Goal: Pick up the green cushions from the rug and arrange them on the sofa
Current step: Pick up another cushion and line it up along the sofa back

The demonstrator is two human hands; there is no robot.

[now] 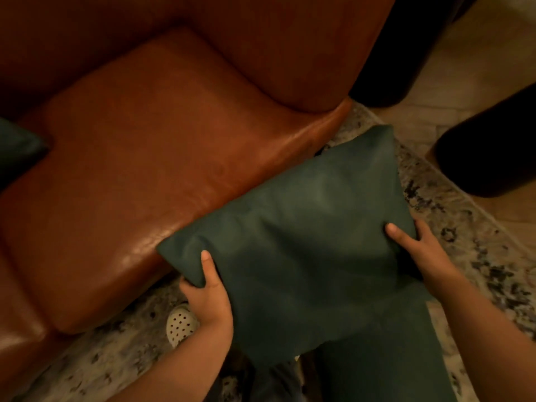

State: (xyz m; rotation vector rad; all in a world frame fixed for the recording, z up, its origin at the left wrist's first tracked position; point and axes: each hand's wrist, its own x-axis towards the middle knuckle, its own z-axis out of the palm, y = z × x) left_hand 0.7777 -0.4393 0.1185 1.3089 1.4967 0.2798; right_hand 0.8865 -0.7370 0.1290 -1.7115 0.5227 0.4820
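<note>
I hold a dark green cushion [304, 227] flat in front of me, above the rug and beside the sofa's front edge. My left hand [208, 300] grips its near left edge with the thumb on top. At the cushion's right edge my right hand [420, 250] grips the same way. Its far left corner overlaps the brown leather sofa [139, 158]. A second green cushion [17, 146] lies on the seat at the far left, mostly cut off. Another green cushion [385, 358] lies below the held one, partly hidden by it.
The patterned grey rug [470, 248] runs along the sofa's front. A white perforated shoe [181, 324] shows under my left hand. Two dark rounded pieces of furniture [490, 152] stand on the wooden floor at the right.
</note>
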